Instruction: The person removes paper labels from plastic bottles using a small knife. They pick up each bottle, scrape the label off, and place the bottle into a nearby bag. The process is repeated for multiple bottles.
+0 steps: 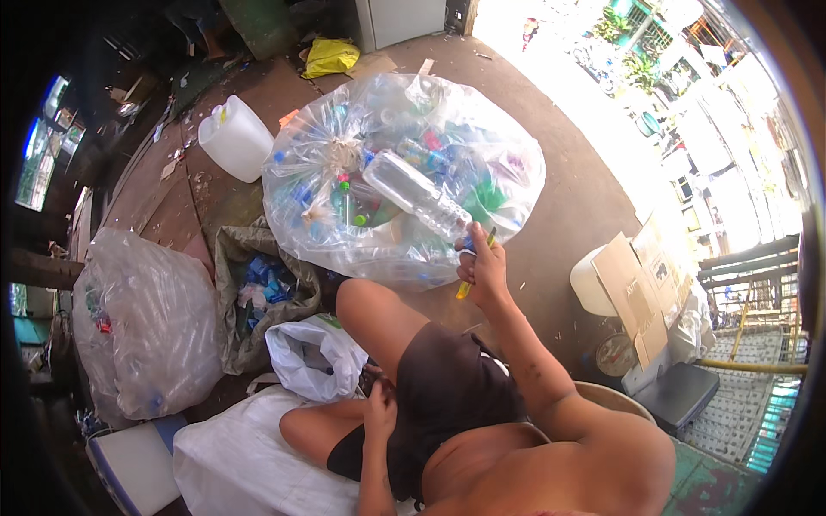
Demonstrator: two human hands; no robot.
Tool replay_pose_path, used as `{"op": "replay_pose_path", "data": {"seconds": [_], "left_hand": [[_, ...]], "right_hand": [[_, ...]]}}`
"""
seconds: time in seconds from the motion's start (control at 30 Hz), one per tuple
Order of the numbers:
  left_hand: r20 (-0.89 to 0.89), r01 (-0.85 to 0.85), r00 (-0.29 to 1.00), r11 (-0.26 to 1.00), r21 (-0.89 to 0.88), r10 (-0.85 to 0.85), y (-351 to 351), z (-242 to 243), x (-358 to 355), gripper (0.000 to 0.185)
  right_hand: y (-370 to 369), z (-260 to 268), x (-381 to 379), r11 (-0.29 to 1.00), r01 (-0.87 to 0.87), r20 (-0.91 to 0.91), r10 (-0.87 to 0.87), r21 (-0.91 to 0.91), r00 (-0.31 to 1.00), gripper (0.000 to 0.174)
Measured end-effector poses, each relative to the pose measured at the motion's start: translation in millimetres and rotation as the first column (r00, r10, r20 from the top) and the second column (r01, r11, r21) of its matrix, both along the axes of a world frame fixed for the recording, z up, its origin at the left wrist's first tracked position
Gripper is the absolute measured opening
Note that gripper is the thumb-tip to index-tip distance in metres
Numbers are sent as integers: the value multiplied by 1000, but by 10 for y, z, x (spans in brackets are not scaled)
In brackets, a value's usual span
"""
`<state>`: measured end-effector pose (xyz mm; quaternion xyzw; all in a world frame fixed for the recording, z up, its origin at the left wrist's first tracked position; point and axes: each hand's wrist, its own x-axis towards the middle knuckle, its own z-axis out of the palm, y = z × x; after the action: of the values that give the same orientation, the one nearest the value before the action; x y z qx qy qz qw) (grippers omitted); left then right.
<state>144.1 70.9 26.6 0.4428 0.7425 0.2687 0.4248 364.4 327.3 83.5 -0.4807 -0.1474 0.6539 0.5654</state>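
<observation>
My right hand (483, 261) grips a clear plastic bottle (413, 190) by its neck end, near a blue cap. The same hand also holds a yellow-handled tool (463, 289), possibly a cutter; its exact kind cannot be told. The bottle is held over a large clear plastic bag (516, 138) full of plastic bottles. My left hand (382, 400) rests low beside my thighs, its fingers bent, close to an open white sack (303, 374). Whether it holds anything cannot be told.
An open grey-green sack (226, 258) holds blue plastic pieces. Left of it is another filled clear bag (148, 322). A white plastic jug (239, 138) lies beyond. At the right are cardboard (629, 290), a dial scale (615, 354) and a dark flat case (690, 393).
</observation>
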Motion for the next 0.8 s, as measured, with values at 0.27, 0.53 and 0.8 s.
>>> {"op": "replay_pose_path", "data": {"seconds": [0.27,0.53,0.8], "left_hand": [[24,853,522,522,18,-853,653,422,-190,17],[806,312,429,904,291,-408,964,297,114,33],[925,-202,19,908,-368,379,1099,762,156,37]], "right_hand": [[-200,-167,-147,986,-153,57,157,-69,986,32],[-369,-393,188,994,-71,76,77,-86,994,34],[-506,-549,40,999,18,554,1,-29,832,32]]}}
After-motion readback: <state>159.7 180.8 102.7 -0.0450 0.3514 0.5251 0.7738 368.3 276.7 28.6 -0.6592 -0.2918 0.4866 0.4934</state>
